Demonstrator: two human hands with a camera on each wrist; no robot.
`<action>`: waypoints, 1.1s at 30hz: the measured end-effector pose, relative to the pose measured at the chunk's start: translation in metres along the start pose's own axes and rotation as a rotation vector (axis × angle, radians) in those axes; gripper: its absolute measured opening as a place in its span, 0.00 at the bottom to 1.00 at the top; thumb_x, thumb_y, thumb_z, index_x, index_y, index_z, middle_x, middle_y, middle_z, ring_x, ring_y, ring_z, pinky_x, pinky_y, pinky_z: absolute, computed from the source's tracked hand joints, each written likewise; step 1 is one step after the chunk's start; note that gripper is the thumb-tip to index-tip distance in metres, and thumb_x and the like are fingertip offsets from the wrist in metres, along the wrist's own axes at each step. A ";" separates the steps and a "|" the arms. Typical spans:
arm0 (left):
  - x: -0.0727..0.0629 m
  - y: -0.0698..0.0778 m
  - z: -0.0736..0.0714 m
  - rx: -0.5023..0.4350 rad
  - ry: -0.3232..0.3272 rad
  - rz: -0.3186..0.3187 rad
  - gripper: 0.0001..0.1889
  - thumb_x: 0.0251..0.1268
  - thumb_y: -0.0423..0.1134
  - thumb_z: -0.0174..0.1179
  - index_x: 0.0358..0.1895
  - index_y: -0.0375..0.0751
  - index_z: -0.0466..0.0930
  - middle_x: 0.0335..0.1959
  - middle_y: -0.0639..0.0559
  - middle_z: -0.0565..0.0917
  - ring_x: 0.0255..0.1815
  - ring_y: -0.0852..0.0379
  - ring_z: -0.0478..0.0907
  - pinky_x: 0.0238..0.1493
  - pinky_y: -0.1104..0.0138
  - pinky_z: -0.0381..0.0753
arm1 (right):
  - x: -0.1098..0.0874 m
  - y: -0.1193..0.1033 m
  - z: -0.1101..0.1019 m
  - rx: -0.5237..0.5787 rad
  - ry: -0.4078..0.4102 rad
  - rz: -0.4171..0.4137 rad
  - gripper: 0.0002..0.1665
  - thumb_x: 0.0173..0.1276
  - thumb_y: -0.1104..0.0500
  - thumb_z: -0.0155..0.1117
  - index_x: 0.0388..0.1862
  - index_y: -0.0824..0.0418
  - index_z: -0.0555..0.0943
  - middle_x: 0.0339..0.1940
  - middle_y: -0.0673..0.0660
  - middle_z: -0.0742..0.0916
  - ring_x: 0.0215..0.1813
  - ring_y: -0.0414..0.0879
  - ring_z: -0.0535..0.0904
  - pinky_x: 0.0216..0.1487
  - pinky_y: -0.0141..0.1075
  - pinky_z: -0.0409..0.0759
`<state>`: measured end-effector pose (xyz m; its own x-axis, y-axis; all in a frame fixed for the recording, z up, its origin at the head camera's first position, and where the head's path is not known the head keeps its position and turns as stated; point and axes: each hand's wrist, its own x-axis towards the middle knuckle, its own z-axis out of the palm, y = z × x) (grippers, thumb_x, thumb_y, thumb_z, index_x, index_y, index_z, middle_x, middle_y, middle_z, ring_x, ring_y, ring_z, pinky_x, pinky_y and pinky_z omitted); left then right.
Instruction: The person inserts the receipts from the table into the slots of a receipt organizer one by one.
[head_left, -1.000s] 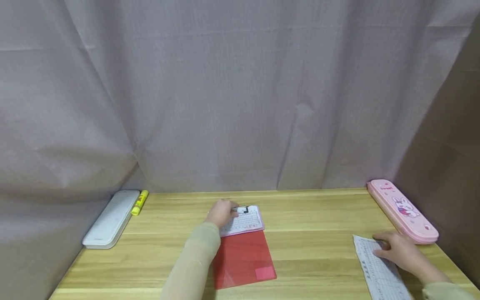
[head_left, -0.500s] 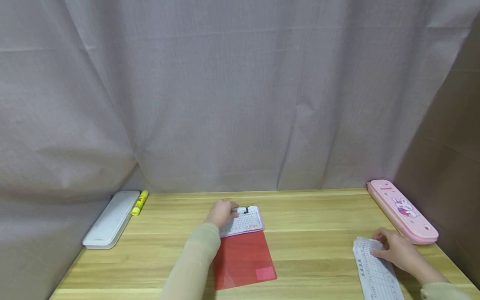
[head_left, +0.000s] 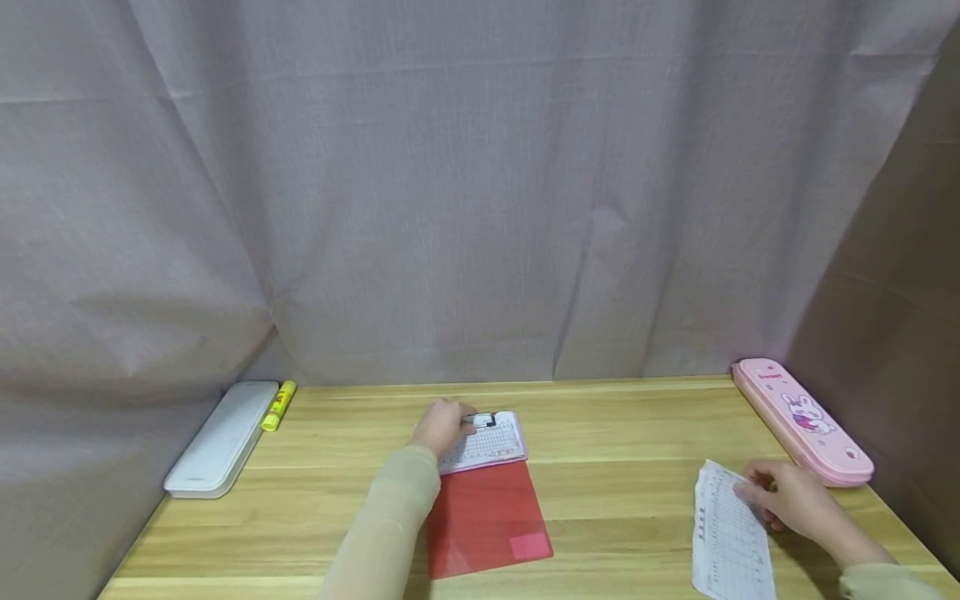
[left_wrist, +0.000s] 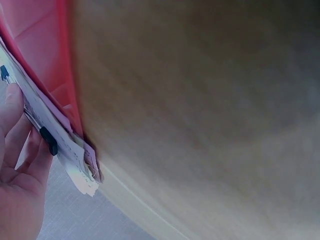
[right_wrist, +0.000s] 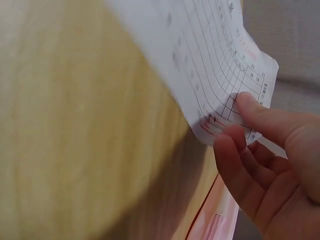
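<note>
In the head view my left hand [head_left: 442, 427] reaches the far end of a red clip folder [head_left: 487, 517]. A small stack of printed forms [head_left: 491, 446] with pinkish lower sheets lies on that end. The left wrist view shows my thumb and fingers gripping a metal clip [left_wrist: 36, 120] with black ends at the papers' edge. My right hand [head_left: 797, 500] pinches a white printed form sheet [head_left: 723, 525] between thumb and index finger by one edge. In the right wrist view the form [right_wrist: 220, 65] bends as it hangs from those fingers, its grid and red number visible.
A pink rabbit pencil case [head_left: 806, 421] lies just beyond my right hand. At the left edge lie a white case [head_left: 222, 437] and a yellow glue stick [head_left: 279, 406]. A grey curtain [head_left: 480, 192] backs the wooden table [head_left: 615, 483].
My right hand has turned its hold on the form sheet; the sheet has shifted left and lifted at its edge. The left hand has stayed at the clip.
</note>
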<state>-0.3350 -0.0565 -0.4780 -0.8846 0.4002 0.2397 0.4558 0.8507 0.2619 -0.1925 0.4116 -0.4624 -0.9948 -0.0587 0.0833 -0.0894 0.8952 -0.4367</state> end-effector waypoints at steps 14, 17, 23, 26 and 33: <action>0.000 0.001 0.000 -0.006 -0.010 -0.012 0.13 0.55 0.43 0.68 0.44 0.47 0.87 0.39 0.52 0.87 0.43 0.54 0.83 0.48 0.62 0.81 | 0.000 -0.007 -0.002 0.218 -0.034 -0.027 0.09 0.66 0.57 0.63 0.30 0.61 0.77 0.13 0.49 0.75 0.11 0.36 0.69 0.11 0.32 0.73; 0.000 0.001 0.000 0.004 -0.006 -0.014 0.13 0.55 0.44 0.68 0.44 0.47 0.87 0.39 0.52 0.87 0.43 0.54 0.83 0.48 0.62 0.81 | 0.001 -0.007 -0.001 0.212 0.020 -0.080 0.09 0.66 0.58 0.63 0.27 0.58 0.76 0.10 0.46 0.72 0.11 0.34 0.65 0.10 0.30 0.67; -0.001 0.000 0.000 -0.003 -0.007 -0.016 0.13 0.55 0.43 0.68 0.44 0.47 0.87 0.39 0.53 0.87 0.44 0.54 0.83 0.48 0.63 0.81 | 0.003 -0.020 -0.003 0.275 0.085 -0.102 0.05 0.65 0.61 0.64 0.31 0.62 0.79 0.13 0.44 0.72 0.15 0.33 0.64 0.14 0.31 0.66; -0.001 0.000 0.000 -0.014 -0.004 -0.009 0.12 0.55 0.43 0.68 0.44 0.46 0.87 0.39 0.52 0.87 0.44 0.54 0.83 0.48 0.63 0.81 | 0.005 -0.030 -0.004 0.287 0.081 -0.067 0.07 0.65 0.60 0.63 0.33 0.64 0.80 0.15 0.43 0.72 0.17 0.33 0.65 0.16 0.31 0.67; 0.000 0.000 0.000 -0.024 -0.016 -0.012 0.12 0.56 0.42 0.68 0.44 0.46 0.87 0.40 0.52 0.87 0.44 0.54 0.83 0.49 0.63 0.81 | 0.010 -0.048 -0.003 0.383 0.032 -0.009 0.10 0.67 0.59 0.62 0.36 0.67 0.79 0.15 0.44 0.72 0.16 0.34 0.64 0.15 0.31 0.66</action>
<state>-0.3347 -0.0567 -0.4777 -0.8912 0.3960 0.2212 0.4476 0.8468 0.2873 -0.1979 0.3697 -0.4376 -0.9924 -0.0465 0.1137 -0.1157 0.6643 -0.7384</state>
